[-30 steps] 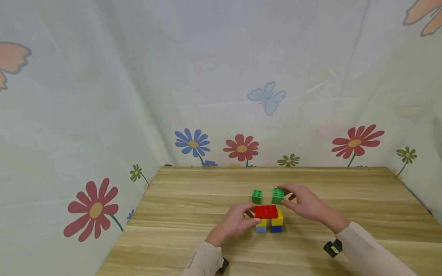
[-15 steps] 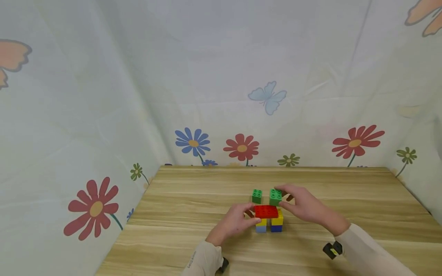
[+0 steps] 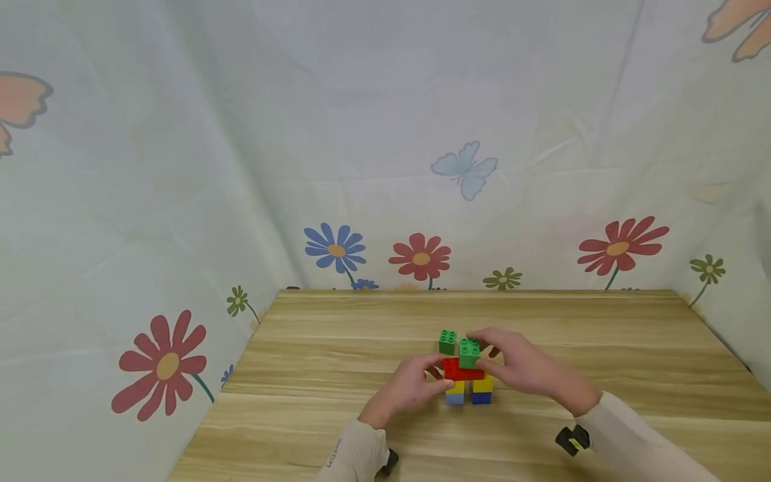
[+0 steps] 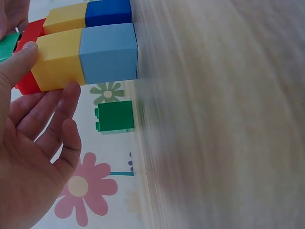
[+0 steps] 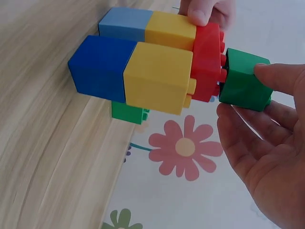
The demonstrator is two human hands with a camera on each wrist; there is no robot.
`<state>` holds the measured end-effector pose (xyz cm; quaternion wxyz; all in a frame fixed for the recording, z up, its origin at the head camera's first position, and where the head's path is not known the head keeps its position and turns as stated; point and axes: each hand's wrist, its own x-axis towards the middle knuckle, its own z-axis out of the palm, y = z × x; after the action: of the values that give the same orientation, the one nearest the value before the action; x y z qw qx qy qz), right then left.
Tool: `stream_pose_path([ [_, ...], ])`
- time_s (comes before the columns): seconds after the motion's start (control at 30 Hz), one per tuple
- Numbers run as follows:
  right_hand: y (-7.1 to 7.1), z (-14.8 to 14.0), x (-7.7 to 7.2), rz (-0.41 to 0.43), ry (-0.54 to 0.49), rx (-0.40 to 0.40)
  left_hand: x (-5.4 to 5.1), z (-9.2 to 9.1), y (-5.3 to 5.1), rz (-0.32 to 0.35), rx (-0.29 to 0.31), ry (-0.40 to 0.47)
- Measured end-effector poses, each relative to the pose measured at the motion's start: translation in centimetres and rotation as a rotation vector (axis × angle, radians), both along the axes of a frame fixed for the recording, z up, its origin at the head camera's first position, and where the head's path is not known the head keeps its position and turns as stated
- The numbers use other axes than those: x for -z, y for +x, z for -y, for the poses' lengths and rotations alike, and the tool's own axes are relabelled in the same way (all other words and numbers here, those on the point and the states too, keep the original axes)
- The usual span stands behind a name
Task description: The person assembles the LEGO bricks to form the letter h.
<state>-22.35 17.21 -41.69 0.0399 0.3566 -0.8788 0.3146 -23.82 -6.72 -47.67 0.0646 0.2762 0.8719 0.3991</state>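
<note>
A red toy brick (image 3: pixel 453 369) bridges two stacks: a yellow brick (image 4: pixel 59 59) on a light blue brick (image 4: pixel 108 53), and a yellow brick (image 5: pixel 158 76) on a dark blue brick (image 5: pixel 102 67). The yellow one over dark blue sticks out past the red brick, baring some studs. My left hand (image 3: pixel 412 385) grips the left stack's upper part, thumb near the red-yellow seam. With thumb and fingers, my right hand (image 3: pixel 521 361) pinches a green brick (image 5: pixel 245 78), slightly tilted, right at the red brick's studs; whether they touch I cannot tell.
Behind the stacks, a second green brick (image 3: pixel 447 342) stands on the wooden table (image 3: pixel 337 335). A flower-printed cloth (image 3: pixel 385 134) hangs along the table's back and left sides.
My right hand has brought the green brick leftward and nearer, from beyond the stack's right end to over the red brick. My left hand has kept its hold in place.
</note>
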Motion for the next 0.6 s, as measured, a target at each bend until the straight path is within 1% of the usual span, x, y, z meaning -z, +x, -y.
stream_pose_path([
  [0.1, 0.1, 0.4, 0.0, 0.032, 0.017, 0.004, 0.0, 0.0, 0.0, -0.004, 0.005, 0.006],
  [0.23, 0.2, 0.8, 0.1, 0.050, 0.029, 0.007, -0.1, 0.1, 0.0, 0.000, 0.007, 0.002],
  [0.6, 0.2, 1.3, 0.0, 0.034, 0.050, 0.000, 0.1, 0.0, -0.2, 0.011, 0.005, -0.013],
])
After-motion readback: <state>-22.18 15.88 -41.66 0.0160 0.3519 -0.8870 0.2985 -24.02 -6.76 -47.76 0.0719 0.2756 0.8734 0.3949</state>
